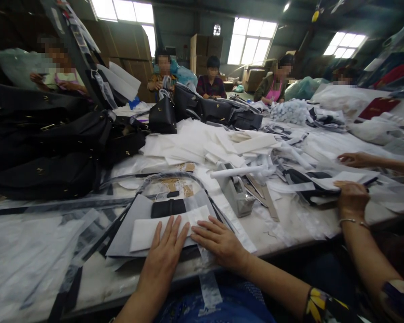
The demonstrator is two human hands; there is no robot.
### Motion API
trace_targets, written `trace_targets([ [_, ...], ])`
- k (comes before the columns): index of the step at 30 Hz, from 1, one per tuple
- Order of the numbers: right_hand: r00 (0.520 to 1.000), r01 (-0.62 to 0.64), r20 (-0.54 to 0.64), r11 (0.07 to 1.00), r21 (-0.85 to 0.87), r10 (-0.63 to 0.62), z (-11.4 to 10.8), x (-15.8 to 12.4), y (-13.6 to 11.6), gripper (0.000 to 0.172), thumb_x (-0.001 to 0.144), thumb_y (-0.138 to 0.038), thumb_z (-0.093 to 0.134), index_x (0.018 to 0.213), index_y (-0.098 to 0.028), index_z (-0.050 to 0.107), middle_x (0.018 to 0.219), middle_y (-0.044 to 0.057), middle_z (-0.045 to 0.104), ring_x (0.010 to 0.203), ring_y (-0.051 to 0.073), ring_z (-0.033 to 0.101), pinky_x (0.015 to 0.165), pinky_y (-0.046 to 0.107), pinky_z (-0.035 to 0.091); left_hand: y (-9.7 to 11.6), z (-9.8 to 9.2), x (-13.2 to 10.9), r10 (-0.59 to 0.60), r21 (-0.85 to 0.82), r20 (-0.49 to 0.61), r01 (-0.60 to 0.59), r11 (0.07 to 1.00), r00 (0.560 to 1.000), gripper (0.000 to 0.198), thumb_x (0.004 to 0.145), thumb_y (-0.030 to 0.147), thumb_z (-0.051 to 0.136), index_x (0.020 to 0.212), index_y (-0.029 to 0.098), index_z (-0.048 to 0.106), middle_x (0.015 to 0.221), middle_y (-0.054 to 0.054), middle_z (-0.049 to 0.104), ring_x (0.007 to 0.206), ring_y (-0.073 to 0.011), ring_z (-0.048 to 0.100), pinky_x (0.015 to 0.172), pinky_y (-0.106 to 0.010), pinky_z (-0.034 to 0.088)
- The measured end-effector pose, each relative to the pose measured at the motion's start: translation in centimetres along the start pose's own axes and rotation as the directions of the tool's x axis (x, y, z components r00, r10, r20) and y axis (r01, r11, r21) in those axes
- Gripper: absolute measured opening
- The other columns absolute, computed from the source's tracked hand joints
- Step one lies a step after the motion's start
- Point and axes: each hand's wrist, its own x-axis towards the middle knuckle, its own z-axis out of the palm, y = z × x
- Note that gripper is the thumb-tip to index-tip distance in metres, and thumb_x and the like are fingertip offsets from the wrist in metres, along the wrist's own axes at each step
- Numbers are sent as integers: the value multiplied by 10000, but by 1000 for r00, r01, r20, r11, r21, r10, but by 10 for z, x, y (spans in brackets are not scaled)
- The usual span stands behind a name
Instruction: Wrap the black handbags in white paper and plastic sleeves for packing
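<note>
My left hand (166, 244) lies flat with its fingers stretched on a folded white sheet (143, 233). Beside it, my right hand (222, 242) presses on the sheet's right part, fingers spread. Under the sheet is grey lining paper (124, 231) over a bag whose long strap or handle (175, 174) loops behind it, wrapped in clear plastic. A black folded piece (168, 208) shows just behind the white sheet. Clear tape (210, 291) hangs from the table edge below my right hand.
A grey tape dispenser (235, 193) stands right of the bag, near metal rulers (264, 197). Black bags (43, 175) are piled at left, white sheets (202, 143) behind. A co-worker's hands (353, 197) handle another item at right. Several people sit across the table.
</note>
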Motion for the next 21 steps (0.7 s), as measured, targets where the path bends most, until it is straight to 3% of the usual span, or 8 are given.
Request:
trace_targets([
  [3, 998, 18, -60, 1000, -19, -19, 8, -3, 1, 479, 954, -110, 448, 1418, -206, 514, 1425, 48, 588, 1394, 209, 454, 1200, 464, 306, 5, -2, 4, 55, -53, 15, -54, 997, 998, 609, 843, 43, 432, 1452, 30, 431, 1549, -202, 395, 1450, -317, 343, 1151, -491, 360],
  [7, 997, 19, -74, 1000, -21, -21, 9, -3, 1, 513, 887, -77, 455, 1383, -168, 549, 1398, 73, 611, 1375, 226, 476, 1189, 493, 325, 4, 0, 4, 68, -137, 40, -62, 989, 997, 687, 889, 295, 550, 1523, 128, 344, 1595, -141, 328, 1462, -321, 322, 1138, -517, 372],
  [13, 994, -4, -110, 998, -57, -2, -4, -5, -19, 501, 903, -44, 406, 1376, -128, 547, 1413, 72, 597, 1430, 247, 403, 1205, 512, 295, 8, 9, 0, 3, -131, -32, -8, 991, 999, 638, 885, 113, 506, 1508, 175, 383, 1567, -99, 389, 1437, -286, 378, 1157, -496, 329],
  [18, 988, -24, -152, 993, -114, 7, 3, -12, -35, 462, 916, -14, 413, 1344, -102, 564, 1408, 86, 598, 1477, 251, 312, 1229, 540, 220, 11, 10, 2, -26, -179, -37, 19, 984, 999, 583, 920, 140, 509, 1492, 196, 417, 1557, -98, 404, 1424, -286, 401, 1155, -491, 321],
  [21, 999, -9, -43, 997, -82, 5, -7, -13, -36, 540, 870, -2, 431, 1402, -58, 499, 1464, 128, 534, 1485, 254, 294, 1233, 536, 209, 11, 6, 4, -59, -236, -16, 54, 970, 998, 574, 921, 179, 538, 1484, 226, 434, 1578, -76, 364, 1428, -286, 394, 1162, -484, 309],
])
